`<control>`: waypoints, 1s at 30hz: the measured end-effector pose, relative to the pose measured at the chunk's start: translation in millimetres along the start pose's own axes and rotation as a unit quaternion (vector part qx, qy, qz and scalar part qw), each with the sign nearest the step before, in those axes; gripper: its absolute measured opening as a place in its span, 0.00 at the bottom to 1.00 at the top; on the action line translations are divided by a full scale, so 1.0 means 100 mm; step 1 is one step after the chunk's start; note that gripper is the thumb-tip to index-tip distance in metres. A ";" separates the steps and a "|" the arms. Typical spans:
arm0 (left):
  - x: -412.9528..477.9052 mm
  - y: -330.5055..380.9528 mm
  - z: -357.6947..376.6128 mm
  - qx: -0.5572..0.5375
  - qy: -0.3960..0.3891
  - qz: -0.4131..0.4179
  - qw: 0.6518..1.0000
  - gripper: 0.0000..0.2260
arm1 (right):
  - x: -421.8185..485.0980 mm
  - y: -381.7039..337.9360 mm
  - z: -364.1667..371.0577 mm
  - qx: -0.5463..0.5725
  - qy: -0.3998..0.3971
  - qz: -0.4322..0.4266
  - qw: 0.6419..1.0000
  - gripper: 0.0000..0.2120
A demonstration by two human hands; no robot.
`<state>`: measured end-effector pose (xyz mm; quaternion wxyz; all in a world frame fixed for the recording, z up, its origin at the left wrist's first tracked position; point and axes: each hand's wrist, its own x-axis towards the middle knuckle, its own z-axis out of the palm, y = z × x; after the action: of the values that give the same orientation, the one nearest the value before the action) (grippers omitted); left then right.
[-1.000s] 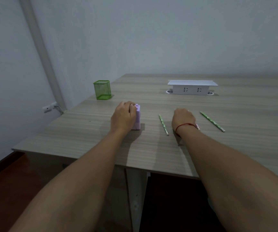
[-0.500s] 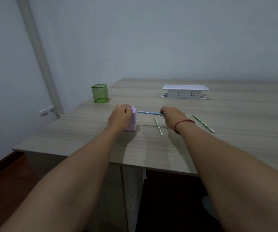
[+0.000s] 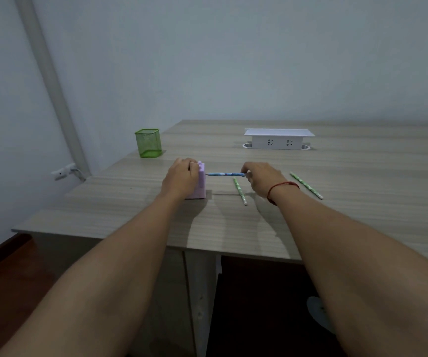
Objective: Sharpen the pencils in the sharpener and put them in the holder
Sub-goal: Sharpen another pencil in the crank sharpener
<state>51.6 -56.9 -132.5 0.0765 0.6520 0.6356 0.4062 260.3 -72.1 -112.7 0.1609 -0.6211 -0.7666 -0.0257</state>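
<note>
A single view comes from a camera worn on the person's head, above and behind the near edge of the table (image 3: 336,215), facing forward and tilted down. The pink sharpener (image 3: 200,186) sits just left of the frame's centre, small in the wide-angle picture. Both forearms run in from the bottom corners toward it: the left hand (image 3: 180,177) grips it, and the right hand (image 3: 262,179) pinches a blue pencil (image 3: 224,174) just to its right. Beyond the sharpener the lens takes in the green holder (image 3: 148,143) to the left, the white socket box (image 3: 278,142) to the right and the wall (image 3: 233,60) across the upper half. Nearer than it lie the table's front edge and the floor.
</note>
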 end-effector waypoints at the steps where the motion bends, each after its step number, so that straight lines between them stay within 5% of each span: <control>1: 0.00 0.00 0.00 0.000 0.000 0.000 1.000 0.16 | 0.01 -0.03 0.00 -0.001 0.000 -0.003 1.000 0.13; 23: 0.00 0.00 0.06 0.011 0.060 0.045 0.997 0.14 | 0.25 -0.41 0.12 -0.035 -0.016 -0.051 0.998 0.12; 30: 0.06 -0.03 -0.05 0.003 -0.028 0.053 0.998 0.15 | 0.18 -0.54 0.11 -0.101 0.020 -0.040 0.994 0.14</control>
<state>45.1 -53.4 -128.6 0.0707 0.6961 0.5990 0.3893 202.8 -64.4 -108.9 0.1110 -0.6022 -0.7811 -0.1217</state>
